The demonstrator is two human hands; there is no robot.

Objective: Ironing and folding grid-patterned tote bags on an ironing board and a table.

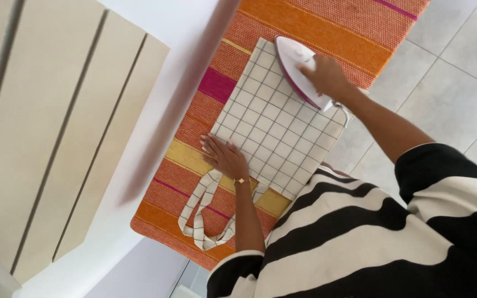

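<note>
Here, the right hand (327, 74) grips the handle of a white and purple clothes iron (296, 69), resting on a cream checked cloth bag (274, 124). The left hand (226, 157) lies flat, fingers (210, 144) spread, pressing the bag's edge onto the orange striped ironing board (327, 27), near the looped handles (202, 212).

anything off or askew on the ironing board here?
Nothing stands out. The white grid-checked cloth bag lies flat on the orange striped board; left hand pins it, right hand grips the white iron.
</note>
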